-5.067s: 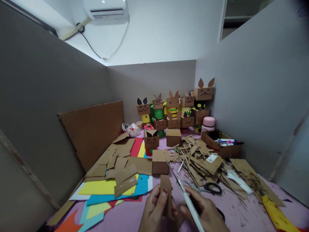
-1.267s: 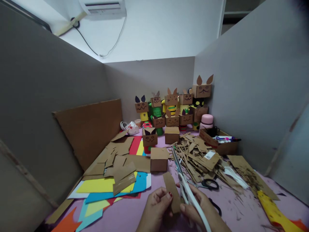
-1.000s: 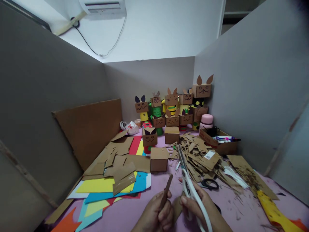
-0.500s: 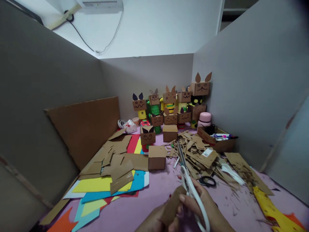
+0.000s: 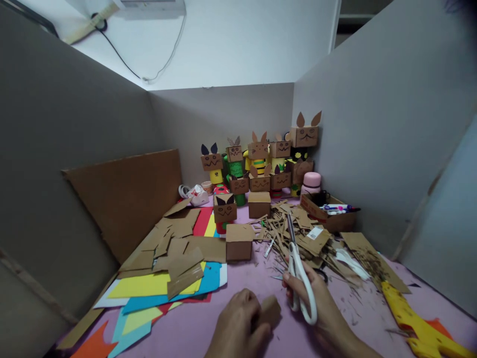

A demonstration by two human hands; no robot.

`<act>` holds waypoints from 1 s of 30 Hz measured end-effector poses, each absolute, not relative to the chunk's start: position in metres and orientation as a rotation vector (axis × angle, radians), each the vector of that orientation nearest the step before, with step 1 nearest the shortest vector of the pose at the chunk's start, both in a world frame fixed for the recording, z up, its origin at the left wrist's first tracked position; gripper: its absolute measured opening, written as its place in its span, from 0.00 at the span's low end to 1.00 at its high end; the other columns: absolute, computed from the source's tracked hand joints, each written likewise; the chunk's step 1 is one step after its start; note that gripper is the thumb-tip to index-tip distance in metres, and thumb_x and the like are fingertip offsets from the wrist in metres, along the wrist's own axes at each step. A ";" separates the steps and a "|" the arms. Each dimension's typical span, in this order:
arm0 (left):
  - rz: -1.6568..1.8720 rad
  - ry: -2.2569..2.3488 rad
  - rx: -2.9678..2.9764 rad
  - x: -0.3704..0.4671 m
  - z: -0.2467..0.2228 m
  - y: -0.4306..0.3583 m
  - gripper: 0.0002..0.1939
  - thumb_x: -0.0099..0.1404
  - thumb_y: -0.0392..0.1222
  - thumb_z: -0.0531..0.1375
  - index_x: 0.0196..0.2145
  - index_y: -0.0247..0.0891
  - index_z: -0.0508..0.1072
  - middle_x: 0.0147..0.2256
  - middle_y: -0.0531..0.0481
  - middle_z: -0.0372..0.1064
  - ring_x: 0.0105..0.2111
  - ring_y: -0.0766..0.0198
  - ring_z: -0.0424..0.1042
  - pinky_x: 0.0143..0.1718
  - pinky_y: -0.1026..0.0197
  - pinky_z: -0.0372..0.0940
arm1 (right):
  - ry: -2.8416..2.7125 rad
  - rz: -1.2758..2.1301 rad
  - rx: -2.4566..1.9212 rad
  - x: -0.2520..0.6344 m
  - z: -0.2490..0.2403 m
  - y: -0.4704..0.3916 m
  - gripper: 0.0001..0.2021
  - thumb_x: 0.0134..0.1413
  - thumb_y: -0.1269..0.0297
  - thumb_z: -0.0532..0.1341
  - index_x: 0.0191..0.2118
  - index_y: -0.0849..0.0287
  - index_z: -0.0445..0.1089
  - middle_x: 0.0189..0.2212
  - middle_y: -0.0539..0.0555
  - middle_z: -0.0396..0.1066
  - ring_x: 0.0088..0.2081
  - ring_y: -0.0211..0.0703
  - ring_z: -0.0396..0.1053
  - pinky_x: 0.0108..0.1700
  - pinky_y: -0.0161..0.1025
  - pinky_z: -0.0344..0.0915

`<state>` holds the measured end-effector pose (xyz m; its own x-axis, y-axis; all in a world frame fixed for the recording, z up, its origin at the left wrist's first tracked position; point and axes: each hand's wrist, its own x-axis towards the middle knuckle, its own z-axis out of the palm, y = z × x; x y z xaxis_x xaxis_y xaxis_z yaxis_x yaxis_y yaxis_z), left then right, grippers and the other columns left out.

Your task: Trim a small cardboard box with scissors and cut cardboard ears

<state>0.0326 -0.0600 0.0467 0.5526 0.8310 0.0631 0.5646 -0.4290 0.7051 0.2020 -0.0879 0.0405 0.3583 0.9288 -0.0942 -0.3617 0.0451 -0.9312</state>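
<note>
In my left hand [image 5: 238, 323], low in the head view, is a small cardboard piece [image 5: 270, 312], gripped between thumb and curled fingers. My right hand [image 5: 316, 298] holds a pair of white-handled scissors [image 5: 301, 283], blades pointing up and away from me. The blades look closed, and they stand apart from the cardboard piece. Beyond my hands sits a plain cardboard box [image 5: 239, 248], with another small box [image 5: 259, 205] behind it. A cardboard cat figure [image 5: 225, 213] with dark ears stands to their left.
Cardboard scraps [image 5: 279, 231] are heaped at centre right, beside an open box of markers [image 5: 331, 219]. Coloured paper sheets [image 5: 141, 286] and flat cardboard lie at left. Several animal figures [image 5: 259, 149] line the back. A yellow cut-out [image 5: 413, 323] lies at right.
My right hand has drawn the scissors away to the right of the cardboard piece. My left hand has turned, knuckles up, with the piece still in it. The view has shifted slightly.
</note>
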 end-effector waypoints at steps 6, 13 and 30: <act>0.742 0.830 2.477 0.033 0.030 -0.054 0.07 0.54 0.28 0.58 0.25 0.39 0.70 0.27 0.48 0.70 0.28 0.61 0.64 0.29 0.62 0.54 | -0.734 1.096 -1.150 0.201 0.040 -0.087 0.26 0.40 0.55 0.70 0.44 0.60 0.63 0.19 0.43 0.64 0.18 0.33 0.62 0.19 0.29 0.57; 1.365 0.278 2.671 0.002 0.033 -0.046 0.15 0.63 0.34 0.56 0.46 0.47 0.75 0.38 0.43 0.79 0.38 0.56 0.76 0.43 0.55 0.67 | -0.839 1.256 -1.023 0.199 0.036 -0.090 0.30 0.42 0.48 0.68 0.48 0.60 0.63 0.22 0.47 0.69 0.20 0.35 0.61 0.21 0.31 0.56; 1.349 0.461 2.330 0.006 0.034 -0.048 0.13 0.58 0.30 0.61 0.35 0.47 0.79 0.34 0.45 0.80 0.34 0.57 0.77 0.38 0.58 0.68 | -1.080 1.310 -0.913 0.201 0.042 -0.105 0.29 0.39 0.47 0.69 0.47 0.58 0.69 0.23 0.46 0.63 0.20 0.35 0.60 0.24 0.34 0.61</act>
